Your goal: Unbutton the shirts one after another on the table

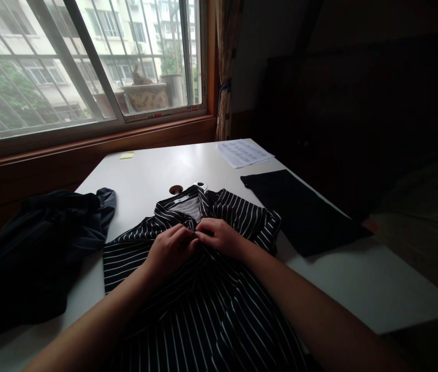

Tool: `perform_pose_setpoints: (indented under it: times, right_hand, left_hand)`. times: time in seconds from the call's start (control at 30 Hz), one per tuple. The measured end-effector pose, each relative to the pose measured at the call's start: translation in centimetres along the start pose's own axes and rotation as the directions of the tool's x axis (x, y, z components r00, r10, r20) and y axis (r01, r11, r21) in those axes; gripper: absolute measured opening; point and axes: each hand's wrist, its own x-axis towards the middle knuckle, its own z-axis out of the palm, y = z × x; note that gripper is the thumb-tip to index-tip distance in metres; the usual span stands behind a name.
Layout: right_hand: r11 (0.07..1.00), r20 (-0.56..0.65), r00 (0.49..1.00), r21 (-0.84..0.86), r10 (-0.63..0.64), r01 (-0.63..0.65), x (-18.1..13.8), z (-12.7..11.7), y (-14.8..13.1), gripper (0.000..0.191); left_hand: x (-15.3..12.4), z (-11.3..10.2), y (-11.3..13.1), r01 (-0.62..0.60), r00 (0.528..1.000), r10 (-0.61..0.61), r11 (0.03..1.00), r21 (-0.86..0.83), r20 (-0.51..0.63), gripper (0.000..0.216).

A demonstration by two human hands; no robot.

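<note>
A black shirt with white stripes (pixel 133 258) lies spread on the white table, its collar towards the window. My left hand (pixel 172 247) pinches the front edge of the shirt just below the collar. Close beside it, almost touching, my right hand (pixel 219 235) pinches the same front opening from the other side. The fingertips of both hands meet at the placket, and any button between them is too small to make out. Inside the open collar a pale label (pixel 182 199) shows.
Dark clothes (pixel 36 253) are heaped at the left. A folded black garment (pixel 300 212) lies flat on the right of the white table (pixel 343 289). Printed sheets (pixel 244 153) and a yellow note (pixel 126 155) lie near the far edge, below the barred window (pixel 87 62).
</note>
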Motion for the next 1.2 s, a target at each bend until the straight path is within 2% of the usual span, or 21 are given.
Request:
perform_pose_setpoints:
  times: [0.1,0.27,0.53,0.63,0.9,1.2]
  right_hand:
    - [0.997,0.022,0.999,-0.063,-0.042,0.043,-0.1,0.1,-0.1,0.007]
    - [0.992,0.047,0.997,-0.108,-0.06,0.065,-0.2,0.1,0.0,0.01]
    - [0.984,0.076,0.995,-0.163,-0.064,0.076,-0.3,0.2,0.1,0.011]
    - [0.983,0.085,0.995,-0.168,-0.06,0.074,-0.3,0.1,0.1,0.01]
    - [0.985,0.066,0.995,-0.147,-0.081,0.09,-0.2,0.0,-0.1,0.012]
    - [0.997,-0.003,0.997,-0.026,-0.076,0.076,0.0,0.0,-0.4,0.013]
  left_hand:
    - [0.1,0.1,-0.2,0.104,0.994,-0.101,0.992,-0.066,0.045,0.016]
    - [0.3,-0.3,-0.6,0.183,0.977,-0.156,0.963,-0.198,0.147,0.016]
    - [0.5,-0.3,-0.6,0.188,0.969,-0.148,0.96,-0.206,0.197,0.02]
    - [0.6,-0.4,-0.6,0.226,0.962,-0.179,0.944,-0.24,0.204,0.019]
    - [0.9,-0.8,-0.7,0.46,0.885,-0.367,0.784,-0.417,0.288,0.025]
    - [1.0,-1.0,-0.9,0.54,0.841,-0.426,0.619,-0.57,0.335,0.025]
